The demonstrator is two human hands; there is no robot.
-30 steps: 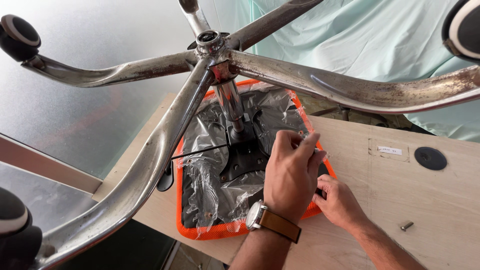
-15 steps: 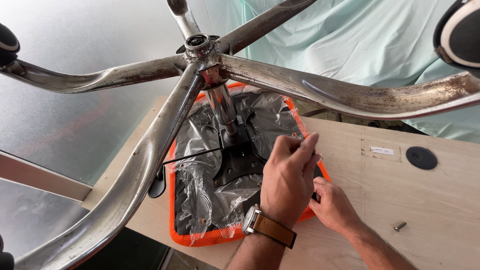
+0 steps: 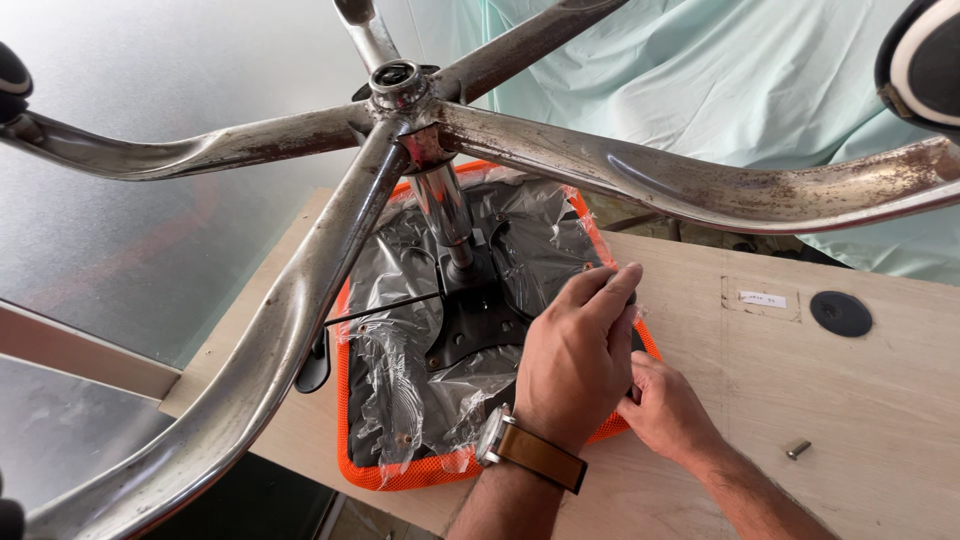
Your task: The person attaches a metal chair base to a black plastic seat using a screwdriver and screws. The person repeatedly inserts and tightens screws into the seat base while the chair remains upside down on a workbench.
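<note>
Comparing with a second ago, little is seen to have changed: the left hand (image 3: 575, 360) is kept over the right side of the seat (image 3: 400, 400), its fingers stretched together toward the far edge, while the right hand (image 3: 665, 410) remains tucked beneath it at the orange rim (image 3: 420, 472), fingers curled on something that cannot be made out. The view is merely shifted a little. Work at that right edge is judged to be ongoing. The seat lies upside down on the table (image 3: 800, 400), near its left edge. Room is limited above by the base (image 3: 400, 85) arms; open table is left to the right, where a bolt (image 3: 797, 449) lies.
</note>
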